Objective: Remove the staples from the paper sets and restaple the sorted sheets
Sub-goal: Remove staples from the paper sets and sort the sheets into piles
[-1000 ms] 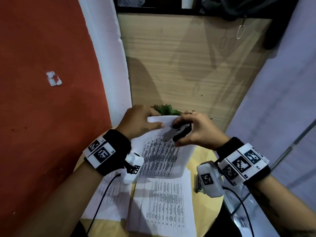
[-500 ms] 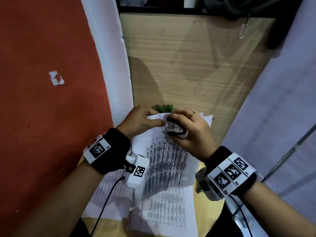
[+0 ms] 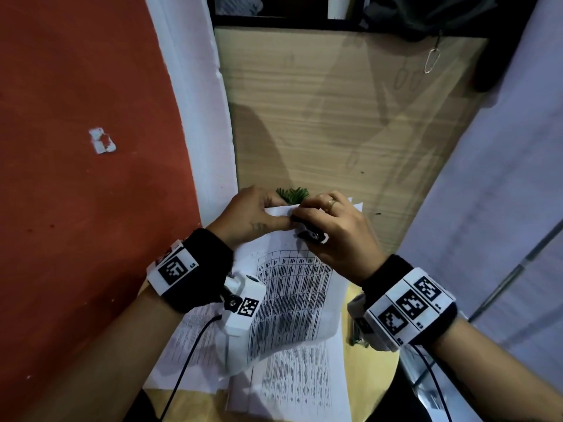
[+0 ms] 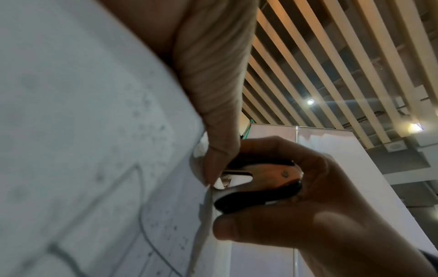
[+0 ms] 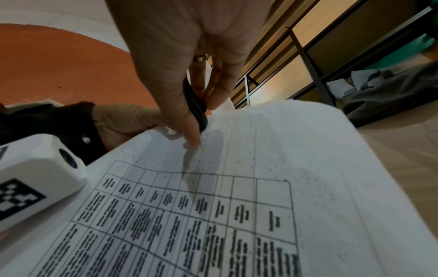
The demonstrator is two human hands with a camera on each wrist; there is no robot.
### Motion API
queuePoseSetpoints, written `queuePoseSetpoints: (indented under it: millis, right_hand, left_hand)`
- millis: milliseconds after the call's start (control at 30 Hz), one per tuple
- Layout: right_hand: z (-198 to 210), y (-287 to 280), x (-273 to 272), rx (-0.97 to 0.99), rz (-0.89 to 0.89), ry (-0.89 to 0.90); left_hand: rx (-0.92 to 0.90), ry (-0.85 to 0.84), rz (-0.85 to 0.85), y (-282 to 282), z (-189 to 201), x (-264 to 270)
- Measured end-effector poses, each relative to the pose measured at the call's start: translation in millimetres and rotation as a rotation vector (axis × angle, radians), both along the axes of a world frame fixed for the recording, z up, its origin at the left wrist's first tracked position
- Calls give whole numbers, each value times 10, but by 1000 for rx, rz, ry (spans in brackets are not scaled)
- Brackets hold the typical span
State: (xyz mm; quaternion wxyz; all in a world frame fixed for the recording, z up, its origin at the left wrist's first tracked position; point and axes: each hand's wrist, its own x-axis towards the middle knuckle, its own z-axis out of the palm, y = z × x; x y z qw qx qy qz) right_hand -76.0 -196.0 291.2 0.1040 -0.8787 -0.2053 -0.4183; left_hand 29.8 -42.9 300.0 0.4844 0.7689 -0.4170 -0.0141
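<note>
Beside red wall (image 3: 76, 208), yellow tabletop (image 3: 370, 382)

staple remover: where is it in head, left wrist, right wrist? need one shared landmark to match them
Head: staple remover at centre, under the right hand, at the top edge of the held paper.
Left wrist: lower centre, pinched by the right hand's fingers.
Right wrist: only a black sliver, upper centre, behind the thumb.
Shared landmark: the paper's top edge, gripped by the left hand.

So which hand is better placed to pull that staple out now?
The right hand: it already grips the staple remover at the paper's top corner, while the left hand pinches that corner steady.
</note>
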Motion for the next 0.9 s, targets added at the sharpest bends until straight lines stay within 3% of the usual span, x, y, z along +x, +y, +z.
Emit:
queuePoseSetpoints:
  millis: [300, 900]
  right_hand:
    - [33, -26, 0, 23, 34, 7]
    - [71, 19, -19, -60, -23, 26]
  left_hand:
    - [-19, 128, -152, 24, 19, -38]
    - [-23, 224, -173, 46, -4, -26]
